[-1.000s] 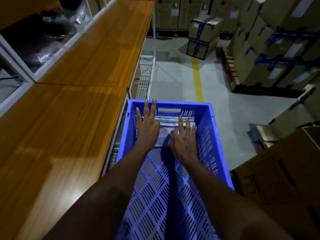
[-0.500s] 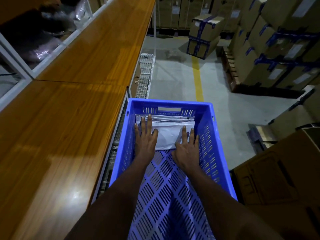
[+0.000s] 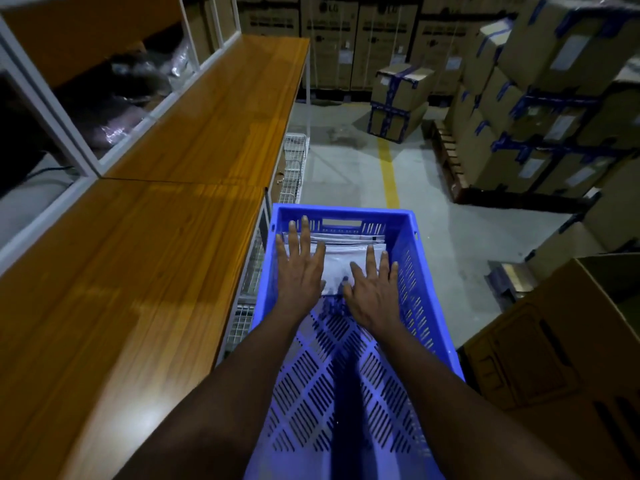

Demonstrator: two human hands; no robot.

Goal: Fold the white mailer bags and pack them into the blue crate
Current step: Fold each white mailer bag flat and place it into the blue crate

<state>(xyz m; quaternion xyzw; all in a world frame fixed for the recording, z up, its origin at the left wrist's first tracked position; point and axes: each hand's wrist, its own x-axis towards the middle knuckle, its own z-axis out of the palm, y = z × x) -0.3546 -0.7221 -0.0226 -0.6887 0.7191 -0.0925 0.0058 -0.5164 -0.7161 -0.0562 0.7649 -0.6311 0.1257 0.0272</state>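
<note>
A blue slotted crate (image 3: 420, 271) stands on the floor beside the table. Folded white mailer bags (image 3: 341, 256) lie stacked at its far end. My left hand (image 3: 299, 268) lies flat on the left part of the stack, fingers straight and spread toward the far wall. My right hand (image 3: 372, 292) presses flat on the right near corner of the stack, fingers straight. Both forearms reach in over the crate's perforated floor. The hands cover much of the top bag.
A long wooden table (image 3: 145, 244) runs along the left, with a white-framed shelf (image 3: 86, 147) behind it. A white wire rack (image 3: 294, 161) stands beyond the crate. Stacked cardboard boxes (image 3: 540, 126) fill the right and back. A brown carton (image 3: 561, 341) sits close on the right.
Both hands slid back toward me half a second ago, then moved forward again over the bag stack. The view tilted up a little, showing more of the shelf and boxes.
</note>
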